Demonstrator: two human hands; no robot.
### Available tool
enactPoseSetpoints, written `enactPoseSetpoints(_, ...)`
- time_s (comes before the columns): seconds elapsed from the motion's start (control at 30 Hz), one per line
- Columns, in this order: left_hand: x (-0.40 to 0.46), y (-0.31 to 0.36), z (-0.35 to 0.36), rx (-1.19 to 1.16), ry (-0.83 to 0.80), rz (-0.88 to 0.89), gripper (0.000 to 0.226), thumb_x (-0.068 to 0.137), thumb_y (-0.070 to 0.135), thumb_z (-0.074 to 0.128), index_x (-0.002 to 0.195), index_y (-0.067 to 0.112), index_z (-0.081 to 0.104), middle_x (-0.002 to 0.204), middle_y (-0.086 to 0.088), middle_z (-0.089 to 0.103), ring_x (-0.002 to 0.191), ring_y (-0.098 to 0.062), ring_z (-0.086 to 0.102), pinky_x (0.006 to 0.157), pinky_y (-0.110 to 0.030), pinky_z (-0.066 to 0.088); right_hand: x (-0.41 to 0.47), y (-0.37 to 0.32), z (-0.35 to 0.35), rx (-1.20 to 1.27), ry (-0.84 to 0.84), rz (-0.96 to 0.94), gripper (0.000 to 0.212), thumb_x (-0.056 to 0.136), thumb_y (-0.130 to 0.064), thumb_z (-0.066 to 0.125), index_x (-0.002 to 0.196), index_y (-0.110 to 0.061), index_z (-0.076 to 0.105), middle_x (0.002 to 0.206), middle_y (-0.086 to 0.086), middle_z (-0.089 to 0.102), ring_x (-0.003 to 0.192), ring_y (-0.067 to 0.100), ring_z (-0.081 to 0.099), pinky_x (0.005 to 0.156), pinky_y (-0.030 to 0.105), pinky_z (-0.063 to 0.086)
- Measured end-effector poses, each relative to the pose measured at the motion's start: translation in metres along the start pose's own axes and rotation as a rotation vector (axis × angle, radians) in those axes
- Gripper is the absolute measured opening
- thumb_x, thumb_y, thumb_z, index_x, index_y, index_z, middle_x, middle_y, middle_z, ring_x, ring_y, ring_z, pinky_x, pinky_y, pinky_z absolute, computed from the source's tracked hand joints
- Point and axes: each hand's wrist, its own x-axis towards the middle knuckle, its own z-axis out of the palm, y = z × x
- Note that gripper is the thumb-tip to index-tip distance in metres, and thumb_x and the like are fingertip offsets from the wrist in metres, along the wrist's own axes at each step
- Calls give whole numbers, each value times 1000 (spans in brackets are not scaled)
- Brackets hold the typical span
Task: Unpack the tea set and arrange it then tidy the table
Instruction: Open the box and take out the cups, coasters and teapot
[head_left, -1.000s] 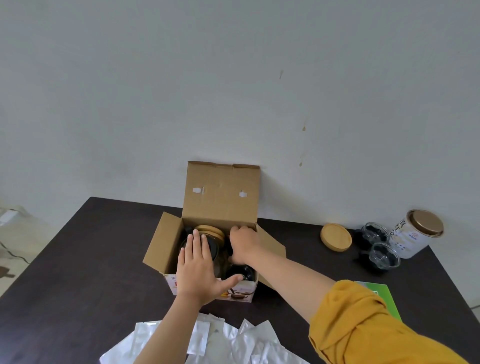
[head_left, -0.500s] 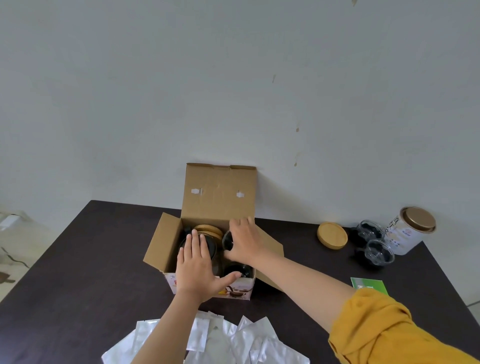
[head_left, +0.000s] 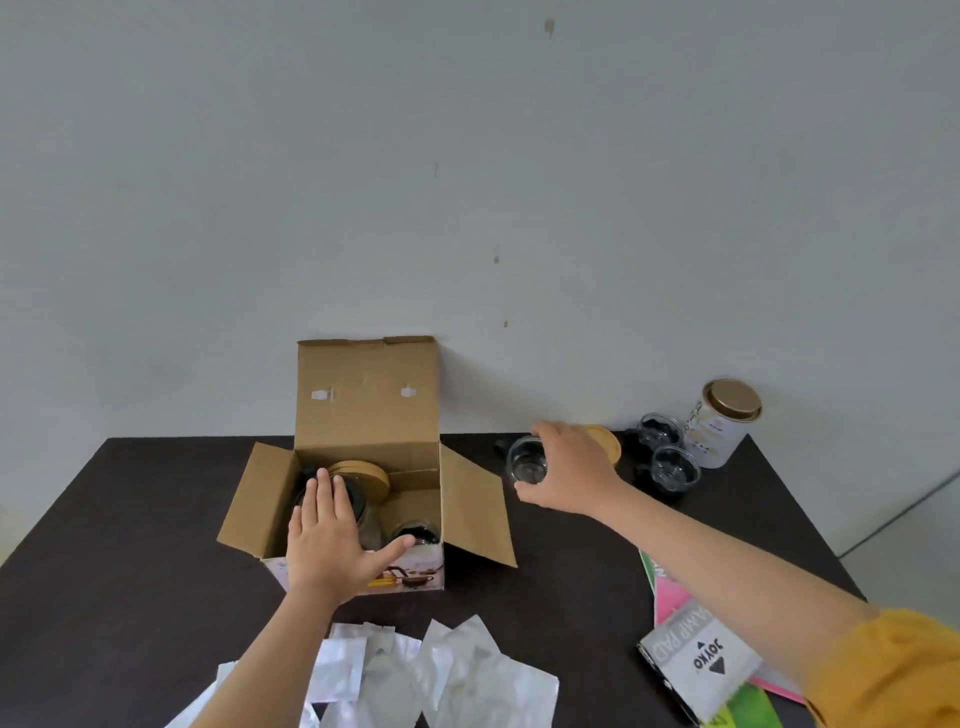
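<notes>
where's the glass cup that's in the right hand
In the head view, the glass cup is held in the right hand, just right of the open cardboard box, left of the wooden lid.

There is one camera, up on the person's head. It looks forward and down at the dark table (head_left: 130, 545), close above it. It sees lots of wall (head_left: 467, 182) too.

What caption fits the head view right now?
Right hand carries a glass cup away from the box while left hand rests flat on it.
</notes>
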Motion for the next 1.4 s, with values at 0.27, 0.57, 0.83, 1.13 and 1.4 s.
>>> enactPoseSetpoints(0.27,2,0,1,7,-20,0,131,59,97,15,144,-1,32,153,-19,25,142,-36,22,112,-50,25,-47,147,-16,-113,-186,278,55,55,-43,68,101,-19,51,103,1,57,94,22,57,69,32,50)
enactPoseSetpoints(0.57,2,2,1,38,-12,-15,129,61,96,14,143,-1,32,153,-20,26,142,-36,24,111,-51,27,-75,240,-12,-125,-360,500,66,55,-34,77,113,-14,52,113,4,53,102,25,56,79,32,51)
enactPoseSetpoints(0.83,3,3,2,47,-18,-32,126,63,94,16,142,-2,33,152,-19,27,141,-35,25,110,-53,29,-52,268,-7,-53,-429,549,56,60,-18,77,113,-12,58,117,6,53,94,21,58,72,27,49)
enactPoseSetpoints(1.13,2,7,-2,69,-35,-47,124,65,93,15,142,-3,33,152,-19,27,141,-36,25,109,-53,30,-22,299,-10,-54,-439,542,65,65,-11,77,127,-20,59,124,5,60,110,22,58,77,24,45)
enactPoseSetpoints(1.4,2,6,0,76,-37,-44,124,65,93,16,143,-2,32,153,-19,26,141,-35,24,109,-53,29,-18,316,4,-2,-327,547,67,74,-14,73,137,-21,51,131,10,56,118,27,55,90,31,47)
